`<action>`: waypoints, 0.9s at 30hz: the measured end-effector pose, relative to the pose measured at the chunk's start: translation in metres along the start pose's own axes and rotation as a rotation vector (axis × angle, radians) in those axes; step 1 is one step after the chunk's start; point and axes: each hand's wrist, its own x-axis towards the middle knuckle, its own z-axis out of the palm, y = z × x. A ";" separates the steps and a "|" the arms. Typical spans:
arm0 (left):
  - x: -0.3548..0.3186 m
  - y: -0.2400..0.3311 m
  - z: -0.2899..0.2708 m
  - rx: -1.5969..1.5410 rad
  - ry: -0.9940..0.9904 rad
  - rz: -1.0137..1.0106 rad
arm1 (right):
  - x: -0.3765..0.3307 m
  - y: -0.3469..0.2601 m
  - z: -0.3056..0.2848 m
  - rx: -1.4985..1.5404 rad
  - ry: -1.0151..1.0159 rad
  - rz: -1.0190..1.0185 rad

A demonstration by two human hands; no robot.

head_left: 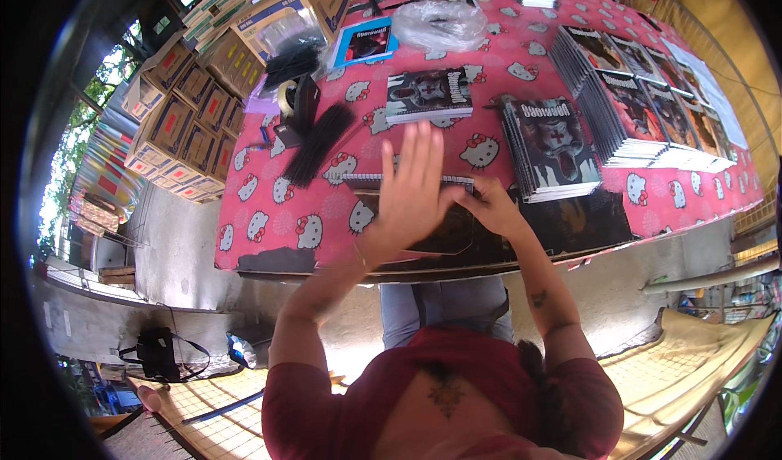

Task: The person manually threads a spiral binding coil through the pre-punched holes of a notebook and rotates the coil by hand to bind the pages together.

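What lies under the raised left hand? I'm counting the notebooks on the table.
Under the left hand lies a spiral-bound notebook on the pink tablecloth. The hand covers its middle; the right hand covers its right edge.

We've got a spiral notebook [423, 215] at the near table [269, 215] edge, left hand [411, 191] flat over it, right hand [493, 206] on its right side. Stack of notebooks [550, 146] just right of that, another notebook [429, 95] behind. Bundle of binding combs [319, 142] to the left, tape roll [287, 95] behind them. Rows of notebook stacks [643, 93] far right. Cardboard boxes [191, 110] left, off the table.
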 end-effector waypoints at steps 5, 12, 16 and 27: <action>-0.037 0.019 0.008 -0.221 -0.084 0.103 | 0.001 -0.004 0.004 0.012 0.034 -0.010; -0.036 0.022 0.007 -0.289 0.011 0.074 | 0.001 -0.013 0.000 -0.026 0.008 0.048; 0.001 -0.001 -0.010 -0.392 0.143 0.023 | 0.001 -0.026 -0.009 -0.185 -0.052 0.120; 0.008 -0.013 -0.009 -0.474 -0.019 0.034 | 0.032 -0.060 -0.062 -0.101 -0.288 0.083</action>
